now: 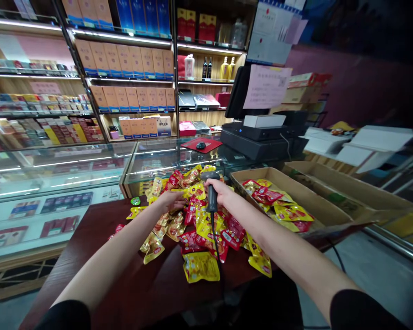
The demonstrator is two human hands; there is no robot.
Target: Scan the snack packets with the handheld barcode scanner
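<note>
A heap of red, yellow and gold snack packets point(201, 266) lies on the dark wooden table point(131, 279). My right hand point(220, 190) is closed around a black handheld scanner point(212, 197) above the right part of the heap; its cable runs down over the packets toward me. At the heap's left part, my left hand point(175, 201) rests on the packets with its fingers apart. Whether a packet is under those fingers is hidden.
An open cardboard box point(316, 206) with more packets stands right of the heap, beside another box. Behind are a glass counter point(158, 160), a red mat point(192, 143) with a mouse, and a register point(258, 140). Stocked shelves point(124, 80) line the back.
</note>
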